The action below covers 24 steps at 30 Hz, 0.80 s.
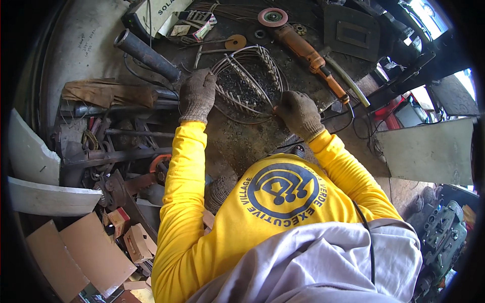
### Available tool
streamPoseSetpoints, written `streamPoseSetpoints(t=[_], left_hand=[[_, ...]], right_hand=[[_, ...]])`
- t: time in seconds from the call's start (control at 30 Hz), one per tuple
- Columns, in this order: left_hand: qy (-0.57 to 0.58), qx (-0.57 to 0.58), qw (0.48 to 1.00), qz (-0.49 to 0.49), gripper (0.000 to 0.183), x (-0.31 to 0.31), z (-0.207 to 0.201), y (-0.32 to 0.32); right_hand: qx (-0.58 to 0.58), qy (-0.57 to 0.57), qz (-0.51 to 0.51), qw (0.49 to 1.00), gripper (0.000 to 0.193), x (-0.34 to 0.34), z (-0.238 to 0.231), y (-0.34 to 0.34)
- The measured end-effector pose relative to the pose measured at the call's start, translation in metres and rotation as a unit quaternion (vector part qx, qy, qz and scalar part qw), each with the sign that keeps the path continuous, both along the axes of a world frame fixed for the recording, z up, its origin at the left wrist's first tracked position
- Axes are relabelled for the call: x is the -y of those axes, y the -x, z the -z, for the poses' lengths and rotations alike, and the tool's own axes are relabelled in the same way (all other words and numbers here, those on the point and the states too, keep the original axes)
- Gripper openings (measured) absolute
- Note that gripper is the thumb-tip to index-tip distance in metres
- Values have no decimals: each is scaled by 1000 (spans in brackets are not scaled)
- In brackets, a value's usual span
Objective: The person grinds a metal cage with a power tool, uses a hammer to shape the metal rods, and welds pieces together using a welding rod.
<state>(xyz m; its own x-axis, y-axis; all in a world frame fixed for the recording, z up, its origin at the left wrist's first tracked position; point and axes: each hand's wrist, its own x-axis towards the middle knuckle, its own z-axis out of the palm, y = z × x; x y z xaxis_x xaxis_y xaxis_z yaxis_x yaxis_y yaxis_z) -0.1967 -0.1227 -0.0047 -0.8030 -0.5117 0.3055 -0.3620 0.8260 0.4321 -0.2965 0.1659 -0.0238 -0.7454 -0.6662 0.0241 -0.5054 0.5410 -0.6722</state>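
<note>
Both my hands wear grey-brown knitted gloves and work at a light metal frame [248, 80] of bent rods with rows of short teeth, over a dark, gritty work surface [222, 141]. My left hand [197, 96] is closed at the frame's left end. At its lower right corner, my right hand [299, 115] is closed around a rod; the fingertips are partly hidden. Thin curved wire [230, 64] loops around the frame. Beyond my right hand lies an orange angle grinder [298, 48] with a pinkish disc.
A dark metal pipe [146, 54] slants beside my left hand. Scrap metal and cardboard [96, 252] crowd the left side. A dark plate with a rectangular window [352, 33] lies far right, a pale sheet panel [429, 151] nearer. The grinder's cable trails rightward.
</note>
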Motion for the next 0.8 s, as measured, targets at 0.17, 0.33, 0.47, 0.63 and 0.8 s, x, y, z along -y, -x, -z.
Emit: streamPoseSetpoints(t=[0.17, 0.33, 0.47, 0.63, 0.8], left_hand=[[-25, 1, 1000, -10, 36, -6, -6, 0], [0, -34, 999, -4, 34, -1, 4, 1], [-106, 61, 992, 5, 34, -1, -16, 0], [-145, -102, 984, -3, 34, 8, 25, -28], [-172, -56, 983, 16, 33, 0, 29, -41]], right_hand=[[-21, 5, -3, 1000, 32, 0, 6, 0], [-63, -2, -9, 998, 40, 0, 5, -5], [-100, -10, 10, 995, 53, 1, 3, -11], [-74, -7, -5, 997, 63, 0, 6, -12], [-107, -1, -1, 994, 69, 2, 18, -9]])
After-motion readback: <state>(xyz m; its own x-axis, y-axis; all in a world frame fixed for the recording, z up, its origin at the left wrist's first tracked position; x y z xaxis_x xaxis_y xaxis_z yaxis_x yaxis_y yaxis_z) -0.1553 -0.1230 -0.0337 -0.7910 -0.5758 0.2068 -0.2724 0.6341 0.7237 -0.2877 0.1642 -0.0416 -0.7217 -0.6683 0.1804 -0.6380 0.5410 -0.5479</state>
